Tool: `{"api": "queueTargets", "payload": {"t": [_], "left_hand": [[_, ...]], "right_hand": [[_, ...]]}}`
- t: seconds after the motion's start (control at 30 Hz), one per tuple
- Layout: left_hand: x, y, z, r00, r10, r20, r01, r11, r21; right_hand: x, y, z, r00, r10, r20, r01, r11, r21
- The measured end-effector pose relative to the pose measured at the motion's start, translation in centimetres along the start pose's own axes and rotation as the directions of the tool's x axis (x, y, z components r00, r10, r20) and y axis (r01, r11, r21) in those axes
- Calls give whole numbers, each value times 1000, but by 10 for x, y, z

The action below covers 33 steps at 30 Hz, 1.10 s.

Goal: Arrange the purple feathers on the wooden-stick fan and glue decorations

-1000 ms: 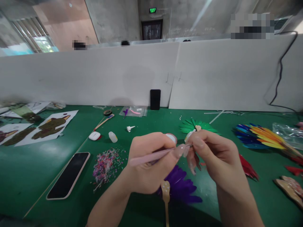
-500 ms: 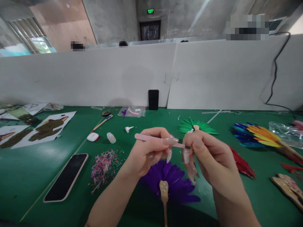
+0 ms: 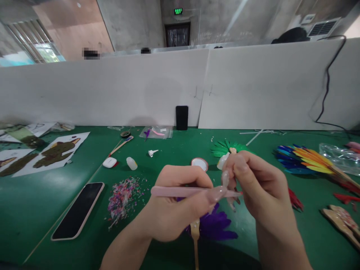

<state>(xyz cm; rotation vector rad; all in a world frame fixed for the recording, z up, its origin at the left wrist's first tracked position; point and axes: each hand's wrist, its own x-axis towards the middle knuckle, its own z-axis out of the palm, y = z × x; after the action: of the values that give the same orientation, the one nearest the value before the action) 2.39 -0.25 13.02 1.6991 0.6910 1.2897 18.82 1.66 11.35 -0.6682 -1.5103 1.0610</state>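
Observation:
Pink tweezers (image 3: 180, 192) lie across my left hand (image 3: 185, 210), pinched between thumb and fingers with the narrow tip pointing right. At that tip, a small red speck shows beside the fingers of my right hand (image 3: 253, 183). My right fingers are pressed together; what they hold, if anything, is hidden. Below both hands lies a purple feather fan (image 3: 221, 225), partly covered by my left hand. Its wooden handle (image 3: 195, 232) carries small pearl-like beads. A white bottle (image 3: 222, 161) shows just behind my right fingers, and I cannot tell whether they touch it.
A round white lid-like disc (image 3: 199, 164) and green feather fan (image 3: 227, 148) lie beyond my hands. Left are colourful bits (image 3: 123, 198), a phone (image 3: 78, 212) and a small bottle (image 3: 131, 163). Multicoloured feathers (image 3: 306, 159) lie right. A white partition (image 3: 112, 90) stands behind.
My left hand has come lower with the tweezers, covering more of the purple fan and uncovering the white disc. My right hand has shifted slightly right, and more of the white bottle shows.

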Motion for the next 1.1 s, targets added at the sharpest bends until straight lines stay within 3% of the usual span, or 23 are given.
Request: {"api": "queueTargets", "payload": {"t": [0.1, 0.17, 0.23, 0.3, 0.4, 0.47, 0.63, 0.83, 1.1], "left_hand": [[-4, 6, 6, 976, 203, -82, -175, 947, 269], [-5, 8, 11, 937, 339, -89, -264, 849, 457], [-5, 7, 15, 913, 399, -81, -268, 740, 617], [-4, 5, 17, 888, 457, -60, -284, 645, 709], [-1, -1, 16, 819, 573, 31, -400, 532, 746], [0, -3, 14, 806, 587, 81, -432, 488, 759], [0, -2, 10, 830, 537, 149, -430, 447, 784], [1, -2, 8, 810, 533, 243, -472, 349, 810], [1, -3, 5, 820, 534, 206, -491, 471, 733]], "right_hand": [[-2, -2, -1, 1000, 15, 3, -15, 1000, 3], [-3, -4, -1, 1000, 24, 0, -24, 1000, -1], [-3, -4, -1, 999, 37, -9, -37, 999, -7], [-2, -4, 0, 999, 46, -18, -47, 999, -15], [-2, -3, -1, 998, 49, -30, -50, 998, -30], [-3, -3, -2, 999, 41, -32, -43, 998, -44], [-4, -3, -3, 999, 24, -38, -28, 995, -98], [-1, -5, -3, 998, 40, -39, -45, 990, -136], [-2, -3, -5, 993, 114, 13, -113, 991, -67]]}}
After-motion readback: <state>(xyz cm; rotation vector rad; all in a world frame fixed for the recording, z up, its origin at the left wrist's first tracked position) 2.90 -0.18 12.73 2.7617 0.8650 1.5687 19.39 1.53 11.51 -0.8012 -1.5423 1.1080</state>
